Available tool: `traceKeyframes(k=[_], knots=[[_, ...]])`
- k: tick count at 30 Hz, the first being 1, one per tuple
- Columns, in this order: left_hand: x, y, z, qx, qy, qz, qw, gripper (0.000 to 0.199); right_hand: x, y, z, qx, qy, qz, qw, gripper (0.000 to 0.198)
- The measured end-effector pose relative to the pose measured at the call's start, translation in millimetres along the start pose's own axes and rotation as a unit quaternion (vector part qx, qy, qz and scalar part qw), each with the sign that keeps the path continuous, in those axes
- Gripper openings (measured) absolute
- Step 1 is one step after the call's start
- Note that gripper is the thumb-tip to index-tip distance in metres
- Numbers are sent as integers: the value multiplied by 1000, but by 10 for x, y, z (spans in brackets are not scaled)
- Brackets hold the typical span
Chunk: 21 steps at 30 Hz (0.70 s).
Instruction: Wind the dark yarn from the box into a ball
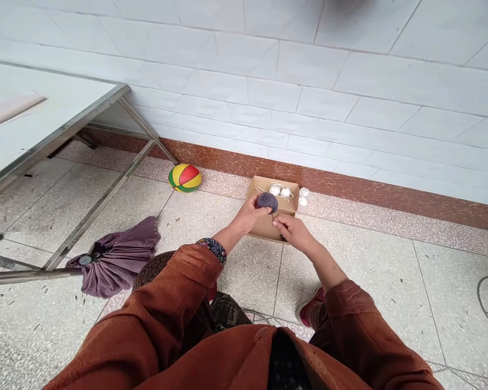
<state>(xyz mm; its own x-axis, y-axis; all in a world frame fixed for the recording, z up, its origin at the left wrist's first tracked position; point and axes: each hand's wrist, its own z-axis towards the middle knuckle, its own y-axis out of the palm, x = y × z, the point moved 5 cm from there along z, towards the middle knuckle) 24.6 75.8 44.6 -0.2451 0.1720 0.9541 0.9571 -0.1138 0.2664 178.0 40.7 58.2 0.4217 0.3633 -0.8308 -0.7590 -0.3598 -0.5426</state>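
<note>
My left hand (247, 215) is closed around a dark grey-purple ball of yarn (267, 201), holding it above a cardboard box. A short dark strand (273, 215) hangs from the ball to my right hand (291, 229), whose fingertips pinch it. Beneath both hands the open cardboard box (264, 226) rests on the floor against the wall's base. White balls of yarn (285, 192) with loose ends lie in its far part. Something small and dark shows at the near right corner of the box, partly hidden by my right hand.
More white yarn (303, 193) lies on the floor right of the box. A red, yellow and green ball (185, 177) sits by the leg of a metal-framed table (117, 92). A folded purple umbrella (117, 260) lies at left. A dark cable (482, 295) curves at far right.
</note>
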Motion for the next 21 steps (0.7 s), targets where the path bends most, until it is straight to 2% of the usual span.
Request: traceKeyframes(k=[3,6,8,12,15,18,21], knots=[[14,-15,103,-39,25,103,994,58,-140,-138,-41,4,-17,42,999,25],[44,14,144,-92,54,206,973,61,-174,-345,-72,50,-23,71,996,27],[47,71,128,-130,44,226,964,70,-142,-471,-88,88,-20,65,994,29],[53,345,-19,-260,7,185,948,93,-33,-645,-133,160,-14,33,986,34],[44,548,-165,-346,-21,133,928,96,48,-679,-191,183,-14,14,983,33],[28,628,-262,-365,-37,74,927,95,142,-615,-260,180,-2,-7,984,29],[31,614,-330,-345,-49,15,937,96,253,-478,-320,181,33,-29,982,27]])
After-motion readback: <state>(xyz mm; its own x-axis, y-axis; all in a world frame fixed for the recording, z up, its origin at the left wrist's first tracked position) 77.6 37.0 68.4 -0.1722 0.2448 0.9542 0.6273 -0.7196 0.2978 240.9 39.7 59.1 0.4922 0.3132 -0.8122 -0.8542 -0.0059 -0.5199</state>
